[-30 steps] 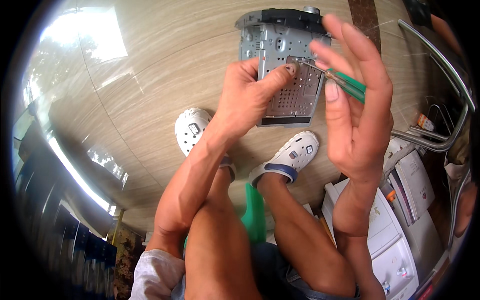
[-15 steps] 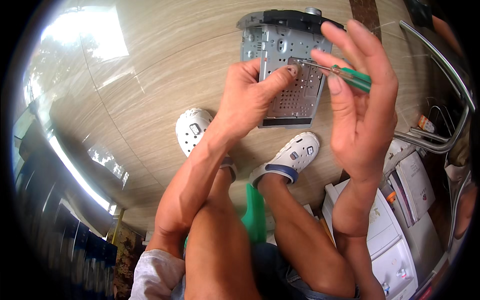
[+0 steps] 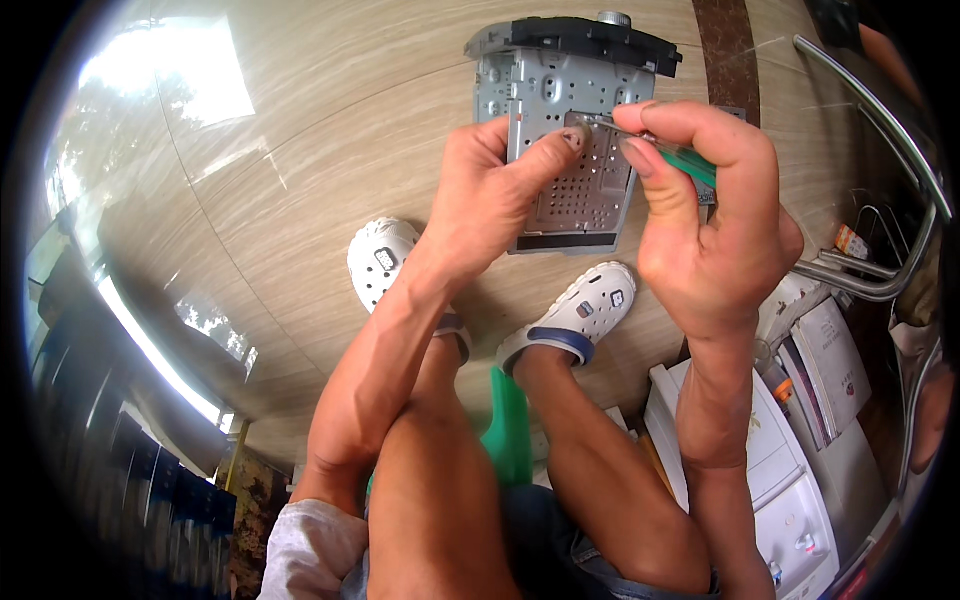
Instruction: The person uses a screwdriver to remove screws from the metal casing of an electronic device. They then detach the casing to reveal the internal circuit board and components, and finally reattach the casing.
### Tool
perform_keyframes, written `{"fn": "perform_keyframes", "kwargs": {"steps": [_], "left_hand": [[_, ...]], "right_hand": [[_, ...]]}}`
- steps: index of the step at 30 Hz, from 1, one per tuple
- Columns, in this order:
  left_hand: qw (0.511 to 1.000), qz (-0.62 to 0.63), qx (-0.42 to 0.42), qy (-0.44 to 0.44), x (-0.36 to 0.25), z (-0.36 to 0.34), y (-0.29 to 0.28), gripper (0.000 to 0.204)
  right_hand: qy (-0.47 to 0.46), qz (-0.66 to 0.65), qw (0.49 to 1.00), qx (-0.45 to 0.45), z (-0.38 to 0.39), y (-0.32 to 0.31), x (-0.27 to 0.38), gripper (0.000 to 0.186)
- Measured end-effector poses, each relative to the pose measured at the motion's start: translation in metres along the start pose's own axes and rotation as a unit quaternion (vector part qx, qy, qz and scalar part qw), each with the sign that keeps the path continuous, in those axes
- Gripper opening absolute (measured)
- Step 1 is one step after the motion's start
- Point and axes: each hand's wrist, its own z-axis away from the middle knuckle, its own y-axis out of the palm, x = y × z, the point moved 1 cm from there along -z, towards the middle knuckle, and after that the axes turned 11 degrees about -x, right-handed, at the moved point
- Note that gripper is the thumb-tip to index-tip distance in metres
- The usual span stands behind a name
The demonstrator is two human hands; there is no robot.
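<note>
Now the screwdriver tip sits at the metal unit's perforated plate

Between our hands we hold up the grey metal unit (image 3: 560,150) with its black front, above the tiled floor (image 3: 300,180) and our white shoes (image 3: 585,310). Our left hand (image 3: 495,195) grips its left edge, the thumb pressing on the plate near the tip. Our right hand (image 3: 710,215), which was more open half a second ago, has closed around the green-handled screwdriver (image 3: 660,150) and moved lower. We judge the tool is now placed on a screw. A white machine (image 3: 760,470) stands at right.
</note>
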Motion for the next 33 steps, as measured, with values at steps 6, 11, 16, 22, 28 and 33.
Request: {"fn": "perform_keyframes", "kwargs": {"steps": [6, 11, 16, 22, 28, 33], "left_hand": [[1.000, -0.019, 0.001, -0.014, -0.003, 0.001, -0.004, 0.020], [0.996, -0.075, -0.016, 0.047, 0.012, -0.006, -0.005, 0.019], [0.993, -0.089, -0.024, 0.077, -0.001, 0.002, -0.008, 0.018], [0.995, -0.007, -0.045, 0.086, 0.012, -0.005, 0.010, 0.019], [0.995, -0.041, -0.065, 0.070, 0.002, -0.010, -0.003, 0.026], [0.992, -0.032, -0.083, 0.085, 0.011, -0.011, 0.000, 0.027]], "right_hand": [[-0.011, 0.007, 0.999, -0.032, -0.003, 0.003, 0.003, 0.021], [-0.073, -0.022, 0.994, -0.084, -0.004, 0.012, -0.005, 0.022], [-0.063, -0.069, 0.978, -0.186, -0.005, 0.018, 0.019, 0.024], [0.142, -0.181, 0.958, -0.173, 0.029, -0.039, -0.011, 0.019], [0.530, -0.075, 0.840, -0.086, 0.137, -0.040, -0.103, 0.018], [0.573, 0.026, 0.811, -0.117, 0.190, -0.041, -0.171, 0.020]]}}
